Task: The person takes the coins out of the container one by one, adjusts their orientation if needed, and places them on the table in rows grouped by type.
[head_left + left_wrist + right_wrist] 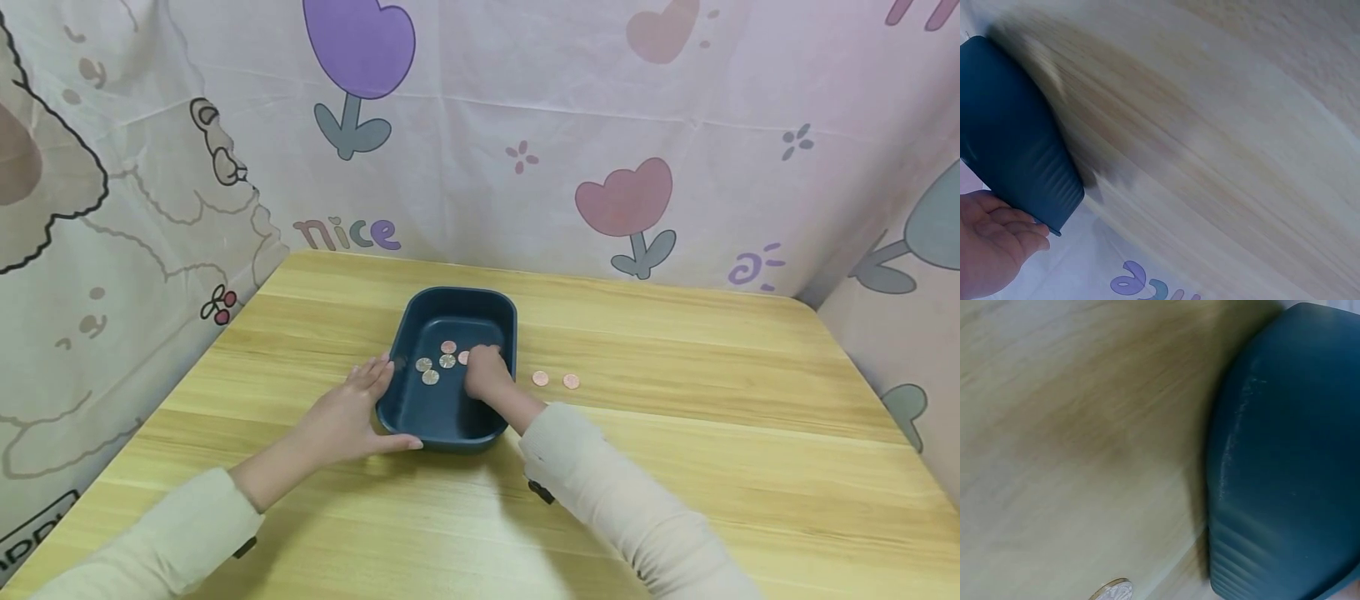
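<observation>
Your blue tray [442, 417] sits on the counter [712, 417], closer to the counter's left edge than its right. Your left hand [341, 421] touches the tray's near left corner, with the fingers stretched along its left side and the thumb on its near side. Your right hand [486, 375] dips into the tray by its right wall. Its fingers bend down, but their tips are hidden, so you cannot tell if they hold anything. Three gold coins [431, 377] and two pinkish coins [447, 347] show inside. Two loose coins [540, 378] lie on the counter, just beside the tray, toward the counter's right edge. A flowery cloth [480, 200] hangs behind the far edge.
</observation>
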The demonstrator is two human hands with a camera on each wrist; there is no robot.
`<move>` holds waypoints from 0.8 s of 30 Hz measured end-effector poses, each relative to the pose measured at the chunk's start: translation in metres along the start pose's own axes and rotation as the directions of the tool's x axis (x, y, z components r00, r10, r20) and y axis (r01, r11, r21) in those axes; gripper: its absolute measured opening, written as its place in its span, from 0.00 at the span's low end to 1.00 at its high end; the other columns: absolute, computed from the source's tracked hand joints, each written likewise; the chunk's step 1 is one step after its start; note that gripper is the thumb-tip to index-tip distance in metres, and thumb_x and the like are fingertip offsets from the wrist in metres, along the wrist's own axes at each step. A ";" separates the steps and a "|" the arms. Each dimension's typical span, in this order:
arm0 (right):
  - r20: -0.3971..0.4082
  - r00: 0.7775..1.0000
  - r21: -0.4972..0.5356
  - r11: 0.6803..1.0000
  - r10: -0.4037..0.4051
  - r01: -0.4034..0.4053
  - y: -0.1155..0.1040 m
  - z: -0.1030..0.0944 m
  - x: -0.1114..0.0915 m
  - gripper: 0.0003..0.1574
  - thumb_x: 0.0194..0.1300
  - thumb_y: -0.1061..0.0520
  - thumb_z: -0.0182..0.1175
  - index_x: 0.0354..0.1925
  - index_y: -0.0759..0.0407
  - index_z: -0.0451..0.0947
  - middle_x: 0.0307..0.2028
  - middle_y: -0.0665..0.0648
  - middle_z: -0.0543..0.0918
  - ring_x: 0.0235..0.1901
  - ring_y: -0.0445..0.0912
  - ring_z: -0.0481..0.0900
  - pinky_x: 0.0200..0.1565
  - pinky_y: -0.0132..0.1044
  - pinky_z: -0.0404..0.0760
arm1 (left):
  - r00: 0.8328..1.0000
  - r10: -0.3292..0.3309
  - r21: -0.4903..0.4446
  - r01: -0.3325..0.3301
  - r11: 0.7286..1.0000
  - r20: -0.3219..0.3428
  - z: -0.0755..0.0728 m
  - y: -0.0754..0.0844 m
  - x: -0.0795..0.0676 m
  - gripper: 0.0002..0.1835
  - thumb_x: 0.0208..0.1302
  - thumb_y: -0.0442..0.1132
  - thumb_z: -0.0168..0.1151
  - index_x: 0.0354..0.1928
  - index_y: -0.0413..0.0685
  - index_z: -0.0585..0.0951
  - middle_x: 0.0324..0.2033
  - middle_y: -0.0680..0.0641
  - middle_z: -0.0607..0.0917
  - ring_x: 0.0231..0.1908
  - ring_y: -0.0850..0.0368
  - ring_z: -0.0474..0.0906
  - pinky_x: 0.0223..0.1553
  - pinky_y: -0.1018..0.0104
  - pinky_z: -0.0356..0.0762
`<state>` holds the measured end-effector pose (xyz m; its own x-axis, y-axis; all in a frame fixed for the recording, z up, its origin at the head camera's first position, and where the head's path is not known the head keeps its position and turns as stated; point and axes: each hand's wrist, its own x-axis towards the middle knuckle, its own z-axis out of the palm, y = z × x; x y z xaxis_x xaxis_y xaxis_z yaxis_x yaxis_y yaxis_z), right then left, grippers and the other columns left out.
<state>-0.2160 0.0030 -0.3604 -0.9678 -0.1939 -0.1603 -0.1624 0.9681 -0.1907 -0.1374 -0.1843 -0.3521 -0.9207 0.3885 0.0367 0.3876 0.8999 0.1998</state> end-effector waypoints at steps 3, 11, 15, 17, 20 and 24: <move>0.010 1.000 0.000 1.000 0.009 -0.009 0.000 0.000 0.001 0.14 0.56 0.63 0.61 0.42 0.70 0.77 0.40 0.62 0.83 0.40 0.49 0.83 0.50 0.38 0.80 | 1.000 0.000 0.002 0.000 1.000 -0.001 0.000 0.000 0.000 0.60 0.42 0.74 0.60 0.66 0.32 0.61 0.67 0.33 0.60 0.66 0.34 0.58 0.62 0.42 0.63; 0.041 0.999 0.029 1.000 -0.011 0.010 0.001 0.003 0.003 0.13 0.57 0.63 0.60 0.41 0.69 0.77 0.38 0.61 0.82 0.39 0.49 0.80 0.44 0.36 0.81 | 1.000 0.000 0.001 0.000 1.000 -0.007 0.001 -0.001 -0.001 0.60 0.42 0.75 0.60 0.66 0.32 0.61 0.67 0.33 0.60 0.66 0.35 0.58 0.63 0.43 0.62; 0.056 0.998 0.049 0.999 -0.025 0.023 0.002 0.003 0.002 0.16 0.58 0.59 0.62 0.41 0.69 0.76 0.36 0.61 0.81 0.36 0.48 0.79 0.43 0.35 0.80 | 1.000 0.004 0.000 -0.004 1.000 -0.010 0.002 -0.002 0.000 0.60 0.42 0.75 0.60 0.66 0.32 0.61 0.67 0.32 0.60 0.66 0.35 0.58 0.62 0.43 0.63; 0.064 0.998 0.103 0.994 -0.028 0.021 0.003 0.003 0.002 0.14 0.58 0.58 0.63 0.37 0.70 0.78 0.31 0.60 0.83 0.31 0.47 0.81 0.38 0.32 0.81 | 1.000 0.002 -0.001 -0.002 1.000 -0.008 0.002 -0.001 0.000 0.61 0.41 0.75 0.59 0.66 0.32 0.61 0.67 0.32 0.59 0.66 0.34 0.58 0.62 0.42 0.63; 0.074 0.997 0.245 0.969 -0.034 0.015 0.005 0.002 0.001 0.11 0.57 0.60 0.63 0.25 0.69 0.80 0.22 0.59 0.84 0.19 0.44 0.81 0.26 0.27 0.78 | 1.000 -0.003 -0.006 0.003 1.000 0.000 0.002 -0.001 0.000 0.61 0.41 0.76 0.59 0.66 0.33 0.60 0.68 0.33 0.58 0.66 0.34 0.57 0.61 0.42 0.64; 0.052 0.997 0.411 0.911 -0.062 0.035 0.008 0.000 -0.003 0.16 0.57 0.65 0.60 0.14 0.63 0.75 0.15 0.57 0.82 0.11 0.40 0.77 0.19 0.25 0.74 | 1.000 -0.011 -0.007 0.011 1.000 0.004 0.002 -0.001 0.000 0.62 0.41 0.76 0.58 0.67 0.33 0.60 0.68 0.33 0.58 0.66 0.33 0.56 0.61 0.41 0.64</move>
<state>-0.2148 0.0116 -0.3616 -0.9446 -0.2614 -0.1985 -0.1029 0.8101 -0.5772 -0.1377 -0.1849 -0.3545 -0.9246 0.3797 0.0302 0.3774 0.9026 0.2069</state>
